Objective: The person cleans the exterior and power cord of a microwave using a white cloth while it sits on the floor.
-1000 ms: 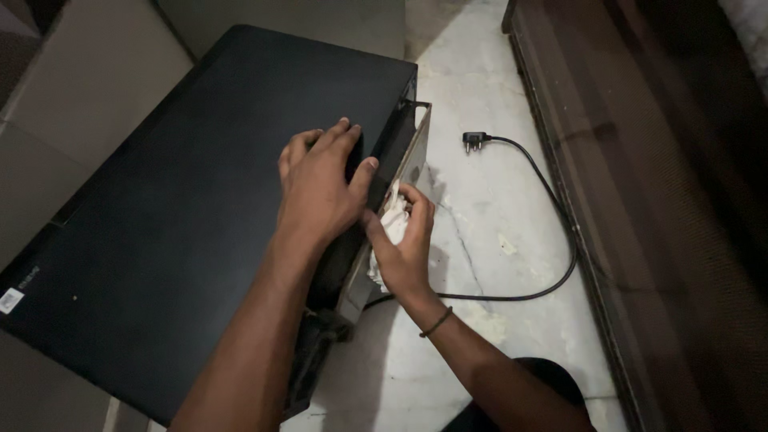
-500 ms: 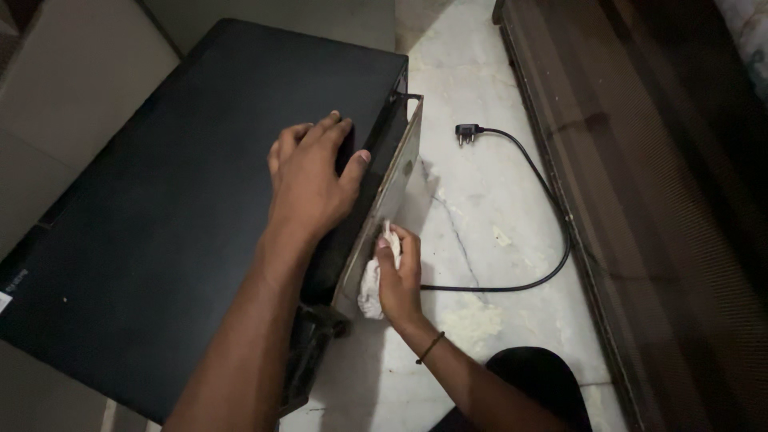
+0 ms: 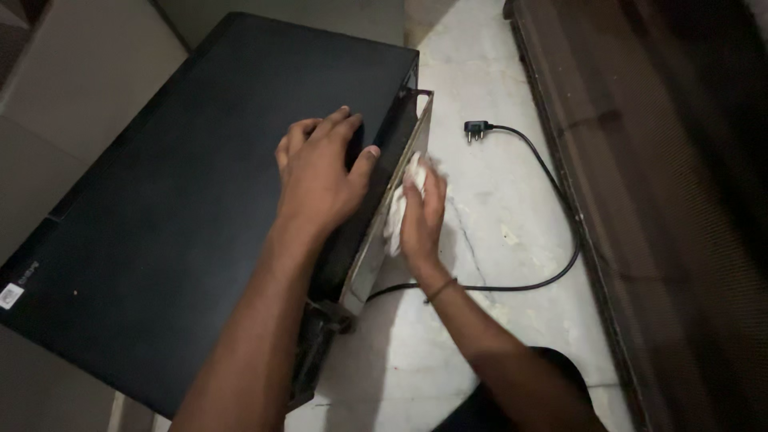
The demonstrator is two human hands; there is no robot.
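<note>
A large black flat screen point(image 3: 184, 184) lies face down, tilted across the floor. My left hand point(image 3: 324, 180) rests flat on its back near the right edge, fingers spread. A grey metal panel point(image 3: 392, 216) runs along that edge. My right hand point(image 3: 422, 214) presses a crumpled white cloth point(image 3: 402, 200) against the outer face of the panel, about halfway along it. A dark bracelet is on my right wrist.
A black power cable point(image 3: 560, 264) loops over the pale marble floor point(image 3: 480, 336), its plug point(image 3: 477, 128) lying loose near the panel's far end. A dark wooden piece of furniture point(image 3: 656, 200) lines the right side. A dark bracket point(image 3: 316, 344) sticks out below the panel.
My right hand has slid the cloth up along the panel from its lower end to the middle. The left hand has stayed on the screen's back.
</note>
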